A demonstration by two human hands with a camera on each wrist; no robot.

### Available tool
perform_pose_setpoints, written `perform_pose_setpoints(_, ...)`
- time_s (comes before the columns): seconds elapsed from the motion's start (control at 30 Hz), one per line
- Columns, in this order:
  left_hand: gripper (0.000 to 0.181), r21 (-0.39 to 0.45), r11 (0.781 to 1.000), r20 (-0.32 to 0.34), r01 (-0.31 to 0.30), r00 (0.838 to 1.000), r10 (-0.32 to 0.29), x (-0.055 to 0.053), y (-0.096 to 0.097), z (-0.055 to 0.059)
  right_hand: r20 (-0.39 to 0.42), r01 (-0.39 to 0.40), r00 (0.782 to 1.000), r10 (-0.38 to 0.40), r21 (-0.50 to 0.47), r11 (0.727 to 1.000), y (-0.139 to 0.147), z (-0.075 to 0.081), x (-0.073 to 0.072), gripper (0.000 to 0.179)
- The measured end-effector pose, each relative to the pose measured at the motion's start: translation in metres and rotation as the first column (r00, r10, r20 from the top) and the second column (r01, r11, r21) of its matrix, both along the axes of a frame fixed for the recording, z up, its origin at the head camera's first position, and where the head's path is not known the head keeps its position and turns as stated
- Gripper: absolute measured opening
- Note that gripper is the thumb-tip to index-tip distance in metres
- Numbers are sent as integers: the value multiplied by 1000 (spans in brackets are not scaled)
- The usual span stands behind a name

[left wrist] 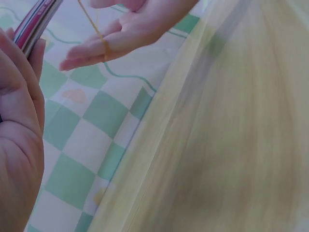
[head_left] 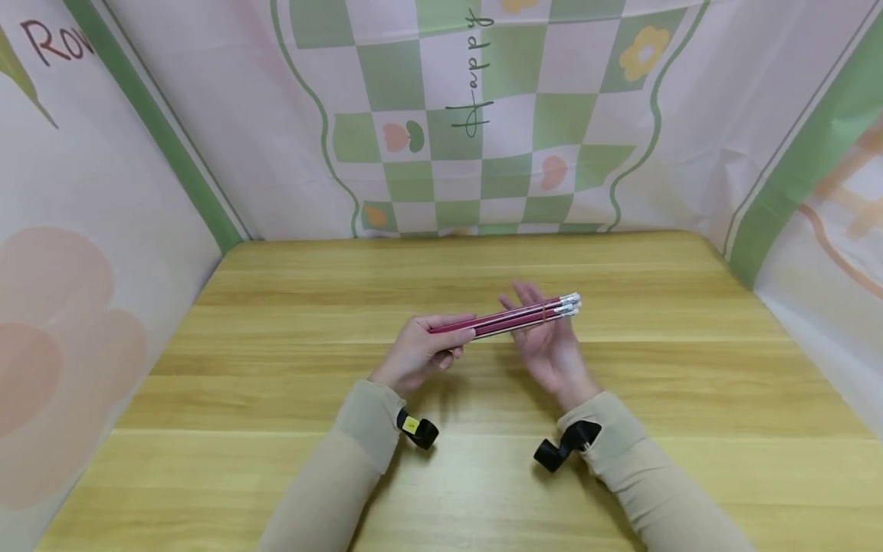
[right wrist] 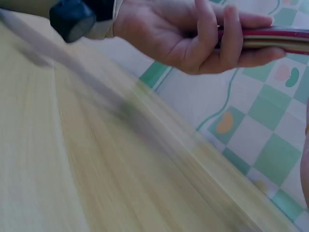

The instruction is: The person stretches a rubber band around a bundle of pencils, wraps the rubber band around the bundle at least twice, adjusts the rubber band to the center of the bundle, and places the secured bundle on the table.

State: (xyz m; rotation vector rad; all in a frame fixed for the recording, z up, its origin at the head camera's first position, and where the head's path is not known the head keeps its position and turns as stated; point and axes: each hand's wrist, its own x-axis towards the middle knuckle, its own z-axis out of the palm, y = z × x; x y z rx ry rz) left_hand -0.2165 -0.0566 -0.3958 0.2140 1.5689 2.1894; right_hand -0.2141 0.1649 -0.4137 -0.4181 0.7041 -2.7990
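A bundle of dark red pencils (head_left: 510, 316) with white erasers in silver ferrules is held above the table. My left hand (head_left: 422, 349) grips it near its left end, the thumb along the near side. The eraser ends point right and slightly up. A thin tan rubber band (left wrist: 91, 20) runs from near the bundle to my right hand (head_left: 548, 349), looped around the fingers there. Those fingers are spread and mostly straight, behind the bundle's eraser end. In the right wrist view, the left hand (right wrist: 193, 41) pinches the pencils (right wrist: 275, 38); only a sliver of the right hand shows.
Beneath both hands lies a wood-grain table (head_left: 441, 491). A printed cloth (head_left: 455, 169) with green and white checks hangs behind its far edge, with more cloth at both sides. Each wrist wears a small black camera (head_left: 426, 434) over a beige sleeve (head_left: 331, 475).
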Motion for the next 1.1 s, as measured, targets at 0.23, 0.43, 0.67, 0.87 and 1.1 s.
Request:
perform_pose_setpoints(0.23,32,51,996,42,-68,997,66,0,-1,1,-202,183,962,-182,-14,983,9,-1,-6,45)
perform_pose_setpoints(0.43,20,58,994,56,-97,994,94,-2,-6,3,-389,338,877,-280,86,937,18,7,-6,42)
perform_pose_setpoints(0.67,24,32,995,46,-99,994,97,-4,-11,5,-555,528,770,-313,280,802,26,17,-5,51)
perform_pose_setpoints(0.87,35,-16,995,50,-94,994,95,-4,-12,8,-624,595,741,-248,440,673,31,28,1,59)
perform_pose_setpoints(1.1,36,-83,993,23,-89,996,91,-3,-12,11,-694,642,702,-156,524,559,32,32,1,46)
